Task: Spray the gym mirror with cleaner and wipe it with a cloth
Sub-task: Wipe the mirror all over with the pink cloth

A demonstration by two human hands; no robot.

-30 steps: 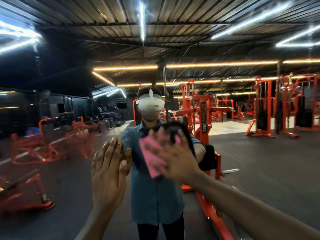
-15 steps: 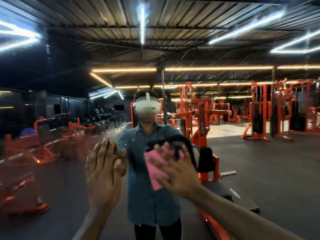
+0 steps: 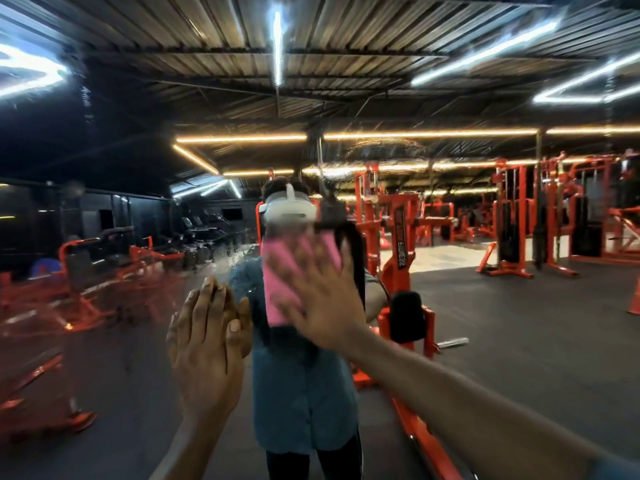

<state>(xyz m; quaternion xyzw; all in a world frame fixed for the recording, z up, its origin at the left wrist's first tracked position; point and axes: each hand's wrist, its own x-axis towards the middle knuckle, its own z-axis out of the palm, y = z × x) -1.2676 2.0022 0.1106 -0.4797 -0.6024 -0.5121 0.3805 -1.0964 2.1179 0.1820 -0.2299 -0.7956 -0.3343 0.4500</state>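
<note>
A person wiped a gym mirror [image 3: 485,306] with a pink cloth [image 3: 298,271], the right hand [image 3: 322,306] spread flat with its fingers straight and pressing the cloth against the glass just right of the frame's centre. The left hand [image 3: 207,344], at about eight o'clock from the cloth, was also open and flat, palm toward the mirror and apparently braced on it, holding nothing. Both hands met their own reflections, and the reflected figure in a blue shirt [image 3: 304,393] and white headset [image 3: 289,211] stood behind them. Droplets and wet streaks [image 3: 228,252] lay on the glass at ten o'clock from the cloth, and fainter arcs of smear [image 3: 381,150] showed at one o'clock above it. The left side of the mirror looked hazy over the reflected orange machines [image 3: 512,220]. No spray bottle was in view.

The risks appeared modest but real. The cloth was held only by flat pressure, not gripped, so a fast stroke on wet glass could let it slip from under the palm and drop. The bare left palm on the mirror would likely leave a fresh print needing another pass. Cleaner left to dry at ten o'clock could set into streaks.
</note>
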